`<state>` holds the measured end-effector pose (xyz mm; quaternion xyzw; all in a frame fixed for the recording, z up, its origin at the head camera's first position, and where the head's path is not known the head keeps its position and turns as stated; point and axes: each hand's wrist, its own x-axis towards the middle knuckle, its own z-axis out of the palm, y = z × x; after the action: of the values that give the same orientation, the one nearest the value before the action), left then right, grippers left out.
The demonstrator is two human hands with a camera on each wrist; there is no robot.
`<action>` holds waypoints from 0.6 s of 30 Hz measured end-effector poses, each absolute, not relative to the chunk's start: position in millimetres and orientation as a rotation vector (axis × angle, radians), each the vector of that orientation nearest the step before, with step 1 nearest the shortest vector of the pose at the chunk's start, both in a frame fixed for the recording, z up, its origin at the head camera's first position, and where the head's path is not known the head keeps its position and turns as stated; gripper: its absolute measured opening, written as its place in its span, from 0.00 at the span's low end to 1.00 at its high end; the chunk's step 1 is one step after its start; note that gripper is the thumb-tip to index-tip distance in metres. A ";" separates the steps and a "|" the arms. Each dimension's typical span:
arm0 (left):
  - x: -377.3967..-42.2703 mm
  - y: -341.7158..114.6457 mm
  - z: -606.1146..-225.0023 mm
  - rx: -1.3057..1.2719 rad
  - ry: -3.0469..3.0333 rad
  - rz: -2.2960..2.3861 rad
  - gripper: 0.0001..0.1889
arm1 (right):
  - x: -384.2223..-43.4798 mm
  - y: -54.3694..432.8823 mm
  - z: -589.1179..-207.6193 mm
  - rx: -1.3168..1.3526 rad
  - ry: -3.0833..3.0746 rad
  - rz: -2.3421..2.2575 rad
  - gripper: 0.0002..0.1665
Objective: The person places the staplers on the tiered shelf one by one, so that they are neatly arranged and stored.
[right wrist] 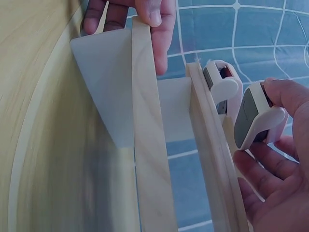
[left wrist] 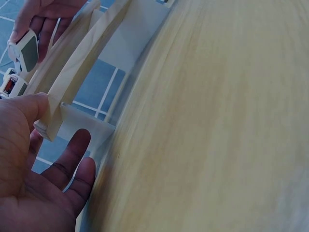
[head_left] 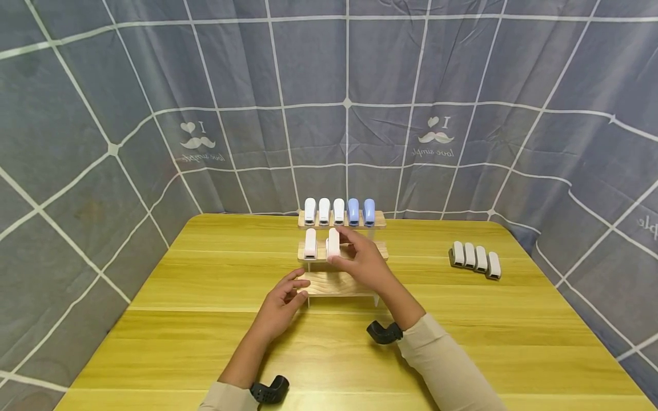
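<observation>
My right hand [head_left: 364,264] pinches a small pale pink and white stapler [head_left: 333,242] between thumb and fingers at the middle shelf of a three-step wooden rack [head_left: 336,283]. In the right wrist view this stapler [right wrist: 251,118] is tilted, its grey base showing, apart from the shelf edge. A matching stapler [head_left: 311,244] stands on the same shelf to the left. With thumb and fingers on either side, my left hand [head_left: 279,305] grips the left end of the lowest shelf [left wrist: 72,72]; its outer fingers are spread loosely beneath.
On the top shelf stand three white staplers [head_left: 324,211] and two blue staplers [head_left: 361,212] in a row. Several white staplers [head_left: 475,258] with dark bases sit together at the table's right. A grey grid-patterned curtain [head_left: 319,137] surrounds the wooden table [head_left: 216,319].
</observation>
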<state>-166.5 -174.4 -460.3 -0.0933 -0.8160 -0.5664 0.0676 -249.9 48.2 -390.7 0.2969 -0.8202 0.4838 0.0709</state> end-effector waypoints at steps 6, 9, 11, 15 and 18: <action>-167.0 -174.1 -460.7 -0.269 -2.470 -1.704 0.11 | -249.7 41.7 -389.7 0.890 -2.465 1.506 0.40; -167.5 -173.9 -461.2 -0.266 -2.475 -1.700 0.12 | -249.5 39.6 -389.9 0.873 -2.472 1.529 0.40; -167.7 -173.9 -461.2 -0.264 -2.475 -1.697 0.12 | -249.3 37.9 -390.0 0.868 -2.478 1.543 0.41; -167.8 -174.0 -461.2 -0.260 -2.472 -1.689 0.11 | -248.2 34.4 -389.6 0.850 -2.505 1.535 0.41; -167.0 -173.9 -461.3 -0.258 -2.474 -1.693 0.11 | -247.4 32.9 -390.1 0.817 -2.537 1.488 0.41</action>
<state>-167.0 -173.9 -461.3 -0.0857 -0.8204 -0.5614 0.0665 -247.4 32.9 -390.1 0.2673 -0.8304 0.4869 0.0444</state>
